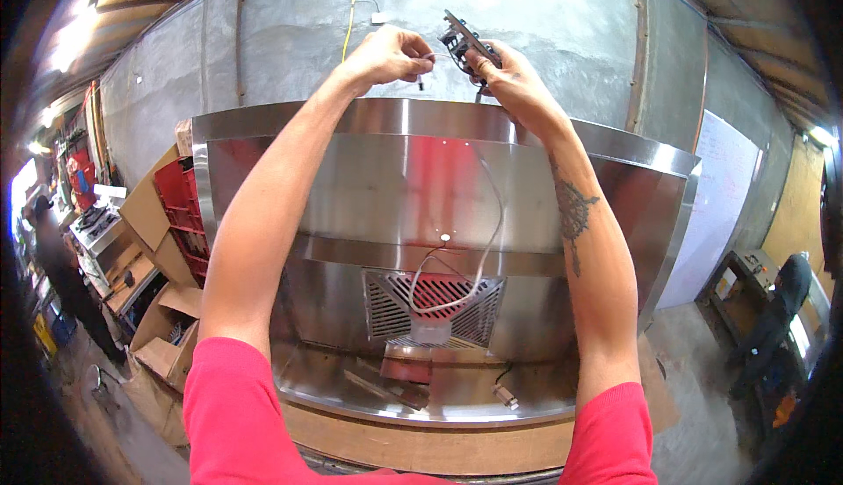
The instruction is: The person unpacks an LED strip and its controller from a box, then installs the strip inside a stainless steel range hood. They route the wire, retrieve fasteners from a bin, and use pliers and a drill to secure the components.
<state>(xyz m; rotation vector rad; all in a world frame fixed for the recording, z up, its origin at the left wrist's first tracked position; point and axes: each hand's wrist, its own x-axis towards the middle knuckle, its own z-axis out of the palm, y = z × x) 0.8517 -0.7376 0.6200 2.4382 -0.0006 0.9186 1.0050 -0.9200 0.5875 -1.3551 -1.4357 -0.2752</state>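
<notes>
Both my arms reach up above a stainless steel hood-like housing (351, 120). My left hand (391, 56) is closed, its fingertips pinching a thin wire (421, 83) whose small dark end hangs below them. My right hand (518, 85) grips a flat black panel (470, 39) with electronic parts and wires on its back, tilted in the air. A thin wire runs between the panel and my left fingers. Inside the housing a pale cable (483, 256) loops down over a slotted metal grille (386, 300). A short cable with a light plug (505, 395) lies on the lower ledge.
A grey wall (281, 37) with a yellow cord (350, 2) stands behind the housing. Cardboard boxes (167, 344) and red crates (183, 204) are at the left. One person (61, 265) stands far left, another in dark clothing (781, 309) at the right. A whiteboard (716, 204) leans at the right.
</notes>
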